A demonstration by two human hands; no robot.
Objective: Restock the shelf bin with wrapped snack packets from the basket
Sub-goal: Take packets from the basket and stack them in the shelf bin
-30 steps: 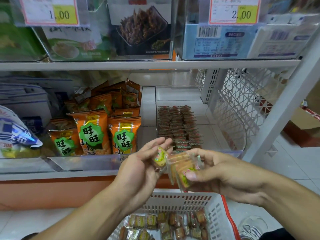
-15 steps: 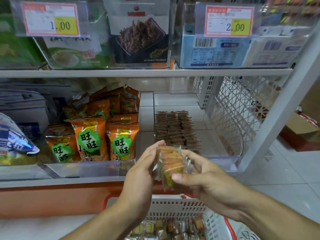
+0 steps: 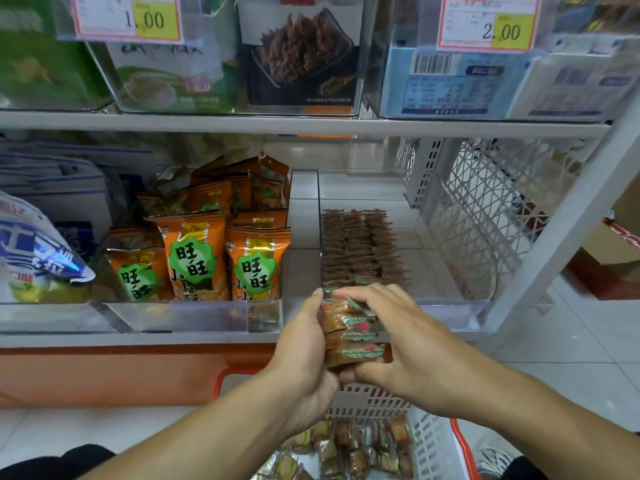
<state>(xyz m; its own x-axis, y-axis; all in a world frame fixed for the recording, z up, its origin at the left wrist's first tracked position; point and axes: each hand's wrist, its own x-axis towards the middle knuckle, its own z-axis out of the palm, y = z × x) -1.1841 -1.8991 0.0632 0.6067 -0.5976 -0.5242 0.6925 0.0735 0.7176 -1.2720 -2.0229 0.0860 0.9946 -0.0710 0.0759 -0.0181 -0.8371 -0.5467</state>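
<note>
A stack of small wrapped snack packets (image 3: 349,332) with brown crackers and green-red wrapper ends sits between both hands, just in front of the clear shelf bin (image 3: 446,311). My left hand (image 3: 304,355) grips the stack's left side. My right hand (image 3: 398,337) curls over its top and right side. Rows of the same packets (image 3: 360,247) lie inside the bin behind. The white basket (image 3: 429,445) with a red rim stands below, holding several loose packets (image 3: 349,448).
Orange snack bags (image 3: 194,258) fill the bin to the left, behind a clear front lip. A white perforated divider (image 3: 485,216) bounds the bin on the right. The upper shelf (image 3: 311,123) carries boxed goods and price tags. A white upright post (image 3: 561,237) stands at right.
The packets, loose and fanned between my hands a second ago, are now squared into one tight stack. Both hands have moved forward and up to the bin's front lip.
</note>
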